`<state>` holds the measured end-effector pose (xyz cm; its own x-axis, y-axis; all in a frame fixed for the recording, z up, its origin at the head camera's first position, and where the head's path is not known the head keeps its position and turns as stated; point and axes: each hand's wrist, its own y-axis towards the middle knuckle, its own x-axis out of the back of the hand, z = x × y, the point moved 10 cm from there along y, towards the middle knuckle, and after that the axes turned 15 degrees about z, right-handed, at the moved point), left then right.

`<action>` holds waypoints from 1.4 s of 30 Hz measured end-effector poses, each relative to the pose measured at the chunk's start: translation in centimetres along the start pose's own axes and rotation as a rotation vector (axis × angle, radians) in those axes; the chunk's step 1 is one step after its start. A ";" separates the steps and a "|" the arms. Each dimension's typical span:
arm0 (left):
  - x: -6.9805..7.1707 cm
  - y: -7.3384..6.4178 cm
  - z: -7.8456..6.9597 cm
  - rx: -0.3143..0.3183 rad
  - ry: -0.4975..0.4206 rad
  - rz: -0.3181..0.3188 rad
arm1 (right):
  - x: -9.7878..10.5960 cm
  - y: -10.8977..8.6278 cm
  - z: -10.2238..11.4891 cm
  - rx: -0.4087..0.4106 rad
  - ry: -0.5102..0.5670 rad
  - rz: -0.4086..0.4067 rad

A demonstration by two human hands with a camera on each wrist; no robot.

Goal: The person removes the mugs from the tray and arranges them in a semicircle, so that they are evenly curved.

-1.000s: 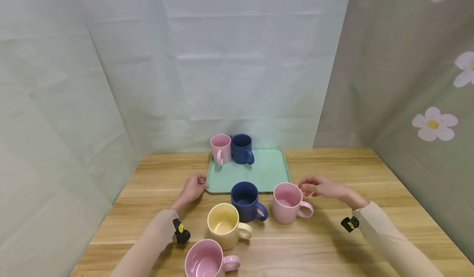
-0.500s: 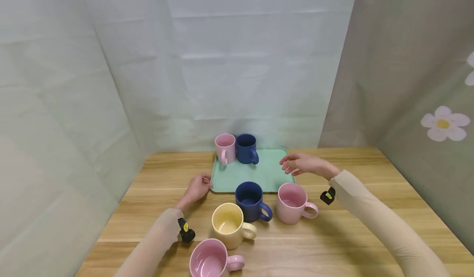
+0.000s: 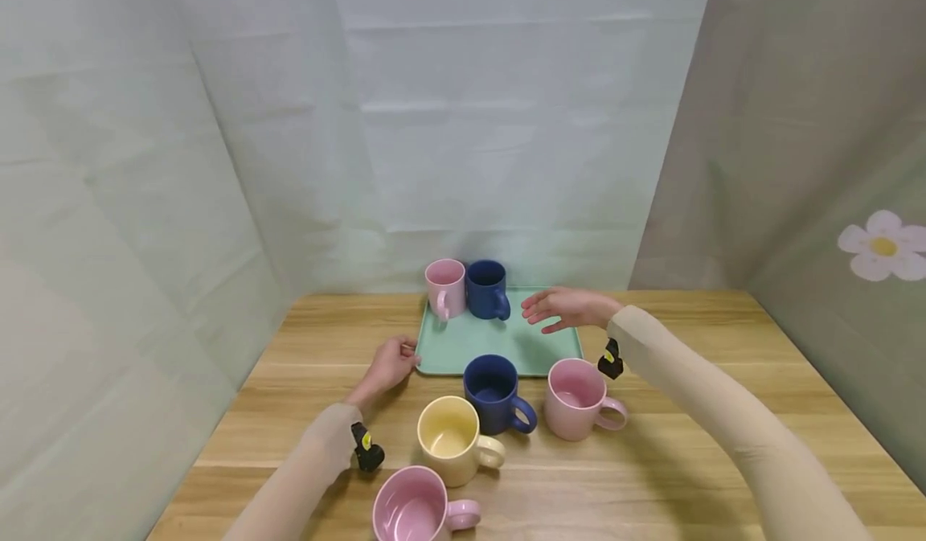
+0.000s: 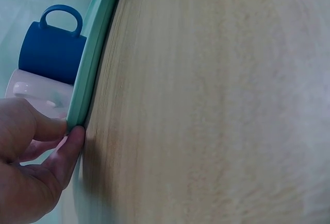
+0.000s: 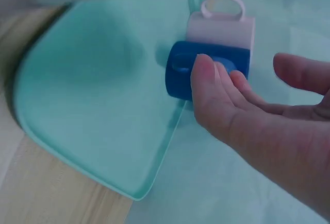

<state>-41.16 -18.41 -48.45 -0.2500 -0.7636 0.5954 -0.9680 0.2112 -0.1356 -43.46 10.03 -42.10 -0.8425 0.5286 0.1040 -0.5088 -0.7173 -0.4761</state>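
Observation:
At the near left corner of the mint green tray [image 3: 463, 350], my left hand [image 3: 389, 366] pinches the rim between thumb and fingers, as the left wrist view shows along the tray's edge [image 4: 88, 72]. My right hand [image 3: 567, 308] is over the tray's right half, fingers loosely extended and holding nothing. Its fingertips point toward a dark blue mug [image 3: 485, 293], which stands on the tray's far left beside a pink mug [image 3: 445, 290]. From the right wrist, my fingers [image 5: 206, 87] overlap this blue mug in the view.
Just before the tray stand another dark blue mug [image 3: 492, 396] and a larger-looking pink mug [image 3: 571, 408]. Closer in are a yellow mug [image 3: 450, 448] and a pink mug [image 3: 411, 509]. All rest on the wooden table [image 3: 651, 477]; pale cloth [image 3: 492, 123] hangs behind.
My right hand has moved from beside the right-hand pink mug up and left, over the tray. The left hand stays at the tray corner; the head view has shifted slightly.

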 end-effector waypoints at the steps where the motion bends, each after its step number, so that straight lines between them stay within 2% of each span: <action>1: 0.0 -0.1 0.0 0.004 -0.003 -0.003 | 0.0 0.3 0.1 -0.001 0.003 0.008; 7: 0.0 -0.3 -0.4 -0.012 -0.009 0.004 | 0.3 1.7 0.9 -0.036 0.010 0.023; 11: -0.2 -0.5 -0.2 0.001 -0.013 0.006 | 0.0 2.7 1.1 -0.051 0.004 0.039; 21: -0.3 -0.9 -0.5 -0.013 -0.008 -0.002 | 0.0 5.0 1.3 -0.094 0.042 -0.022; 26: -1.0 -1.1 -0.8 -0.019 0.000 0.015 | -0.1 5.1 1.0 -0.125 0.047 -0.046; 30: -1.4 -1.3 -1.2 -0.024 -0.006 0.030 | 0.5 4.9 0.7 -0.154 0.043 -0.111; 36: -1.8 -1.5 -1.1 -0.007 -0.018 0.038 | 0.6 4.8 -0.5 -0.201 0.162 -0.175; 38: -1.7 -1.4 -1.1 -0.006 -0.019 0.040 | 1.1 5.2 -0.9 -0.200 0.163 -0.204; 40: -1.7 -1.4 -1.1 -0.009 -0.014 0.039 | 1.9 5.7 -1.3 -0.188 0.106 -0.214; 42: -1.6 -1.2 -1.1 -0.008 -0.015 0.039 | 4.6 8.0 -3.3 -0.164 0.040 -0.202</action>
<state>-39.56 -16.73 -48.40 -0.2878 -0.7636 0.5781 -0.9574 0.2454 -0.1524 -50.83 8.24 -48.25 -0.7171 0.6738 0.1782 -0.6280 -0.5138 -0.5845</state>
